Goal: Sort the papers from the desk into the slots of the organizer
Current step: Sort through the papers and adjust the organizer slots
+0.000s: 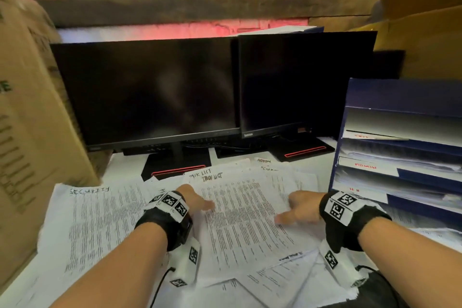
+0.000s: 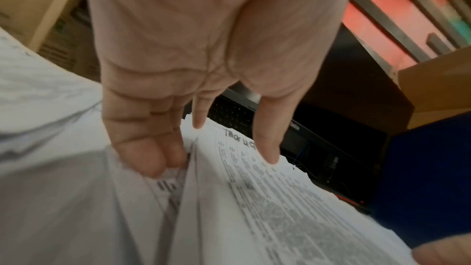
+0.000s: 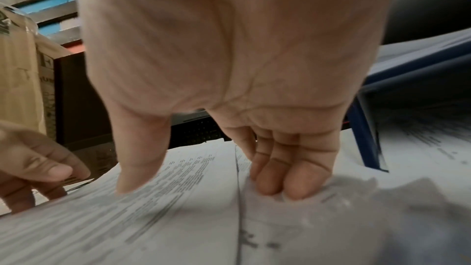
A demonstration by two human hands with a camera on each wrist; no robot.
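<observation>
Because the top sheet must leave the pile alone, the left hand and right hand pinch its opposite edges, thumbs above, fingers underneath.

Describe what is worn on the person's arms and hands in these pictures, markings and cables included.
Both forearms are bare, with no sleeves. The left hand and right hand are bare too. Each wrist carries a black strap with a white block bearing black-and-white square tag markers. Under each wrist hangs a white camera housing with more tags, and a thin black cable trails from it.
</observation>
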